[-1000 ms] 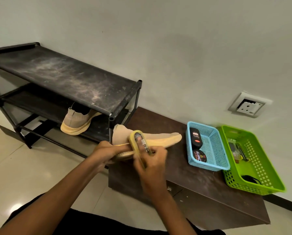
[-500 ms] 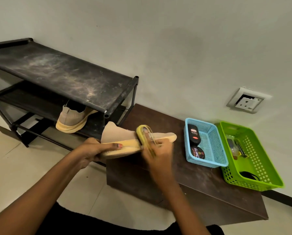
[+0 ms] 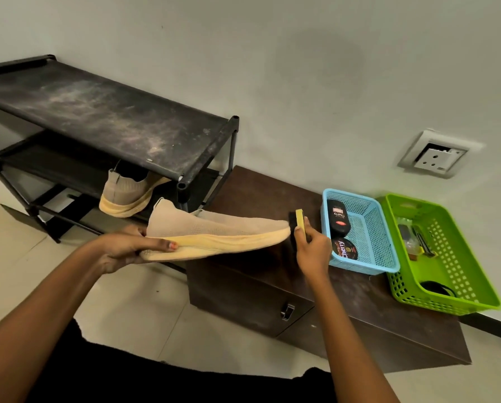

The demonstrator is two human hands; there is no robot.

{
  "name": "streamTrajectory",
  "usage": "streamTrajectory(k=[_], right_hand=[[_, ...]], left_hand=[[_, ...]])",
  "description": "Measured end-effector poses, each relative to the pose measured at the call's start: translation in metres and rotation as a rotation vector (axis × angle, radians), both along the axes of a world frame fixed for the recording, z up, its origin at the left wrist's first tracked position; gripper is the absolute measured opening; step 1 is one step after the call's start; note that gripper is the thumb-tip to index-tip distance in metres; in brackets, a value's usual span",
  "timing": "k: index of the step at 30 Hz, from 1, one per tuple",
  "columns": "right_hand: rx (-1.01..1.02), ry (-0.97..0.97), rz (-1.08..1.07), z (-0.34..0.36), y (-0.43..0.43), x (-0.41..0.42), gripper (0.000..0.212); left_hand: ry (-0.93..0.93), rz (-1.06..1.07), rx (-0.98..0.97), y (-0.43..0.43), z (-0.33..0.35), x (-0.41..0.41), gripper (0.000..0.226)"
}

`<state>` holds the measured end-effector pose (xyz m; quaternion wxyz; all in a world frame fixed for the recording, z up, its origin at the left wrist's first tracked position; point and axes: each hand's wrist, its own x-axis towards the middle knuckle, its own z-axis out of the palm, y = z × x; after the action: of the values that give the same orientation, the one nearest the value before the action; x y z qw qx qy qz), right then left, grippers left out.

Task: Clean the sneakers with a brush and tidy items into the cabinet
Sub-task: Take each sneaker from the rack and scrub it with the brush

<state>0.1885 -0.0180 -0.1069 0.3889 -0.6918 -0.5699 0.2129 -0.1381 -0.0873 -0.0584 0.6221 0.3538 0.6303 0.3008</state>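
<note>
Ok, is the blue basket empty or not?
Not empty: the blue basket holds a black bottle and a round Cherry tin.

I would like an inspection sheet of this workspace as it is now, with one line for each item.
Surface: brown cabinet top, bearing two baskets.
Job's things: sneaker held in the air; brush beside its toe; second sneaker on the dusty shoe rack.
Clutter: blue basket with polish tin and black bottle; green basket with small items.
Grippers: left hand grips the sneaker's sole; right hand grips the brush.
Cables: nothing seen.
Surroundings: wall socket, nothing plugged in; tiled floor.
</note>
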Motion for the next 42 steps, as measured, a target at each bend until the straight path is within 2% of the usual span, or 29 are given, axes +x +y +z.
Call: streamTrajectory(k=[4, 7, 10, 12, 13, 15, 16, 17, 20, 22, 24, 26, 28, 34, 38, 42], right_hand=[[-0.178, -0.057, 0.009, 0.01, 0.002, 0.001, 0.032], [-0.311, -0.125, -0.009, 0.01, 0.001, -0.002, 0.033], [-0.259, -0.117, -0.062, 0.02, -0.013, -0.01, 0.039], [-0.184, 0.082, -0.127, 0.028, -0.025, -0.016, 0.046], [-0.164, 0.252, -0.162, 0.032, -0.03, -0.018, 0.045], [-0.174, 0.757, -0.206, 0.049, -0.046, -0.016, 0.031], [-0.192, 0.997, -0.211, 0.06, -0.057, -0.014, 0.023], [-0.212, 1.148, -0.191, 0.069, -0.067, -0.013, 0.019], [-0.325, 1.322, -0.132, 0.085, -0.098, -0.018, 0.025], [-0.402, 1.396, -0.075, 0.088, -0.116, -0.028, 0.033], [-0.458, 1.386, 0.022, 0.091, -0.129, -0.04, 0.045], [-0.465, 1.338, 0.114, 0.095, -0.135, -0.047, 0.053], [-0.412, 1.321, 0.138, 0.099, -0.137, -0.049, 0.047], [-0.334, 1.114, 0.054, 0.098, -0.129, -0.039, 0.064], [-0.415, 1.046, 0.182, 0.098, -0.12, -0.038, 0.066], [-0.481, 1.147, 0.243, 0.1, -0.106, -0.039, 0.07]], left_hand=[[-0.014, 0.0, 0.005, -0.003, 0.004, -0.007, 0.109], [-0.037, 0.067, -0.032, -0.007, 0.01, -0.017, 0.114], [-0.083, 0.178, -0.06, -0.023, 0.018, -0.018, 0.115], [-0.151, 0.231, -0.105, -0.032, 0.018, -0.003, 0.107], [-0.175, 0.241, -0.136, -0.035, 0.017, 0.008, 0.097], [-0.252, 0.307, -0.146, -0.046, 0.021, 0.03, 0.061], [-0.3, 0.364, -0.151, -0.052, 0.026, 0.042, 0.05], [-0.349, 0.402, -0.157, -0.057, 0.03, 0.052, 0.049], [-0.484, 0.48, -0.133, -0.067, 0.037, 0.079, 0.057], [-0.573, 0.507, -0.108, -0.074, 0.044, 0.099, 0.044], [-0.678, 0.53, -0.088, -0.08, 0.048, 0.116, 0.034], [-0.749, 0.541, -0.052, -0.084, 0.049, 0.13, 0.044], [-0.739, 0.528, -0.002, -0.086, 0.049, 0.138, 0.058], [-0.591, 0.531, 0.102, -0.086, 0.044, 0.139, 0.071], [-0.588, 0.495, 0.125, -0.085, 0.04, 0.141, 0.068], [-0.585, 0.425, 0.179, -0.081, 0.04, 0.141, 0.058]])
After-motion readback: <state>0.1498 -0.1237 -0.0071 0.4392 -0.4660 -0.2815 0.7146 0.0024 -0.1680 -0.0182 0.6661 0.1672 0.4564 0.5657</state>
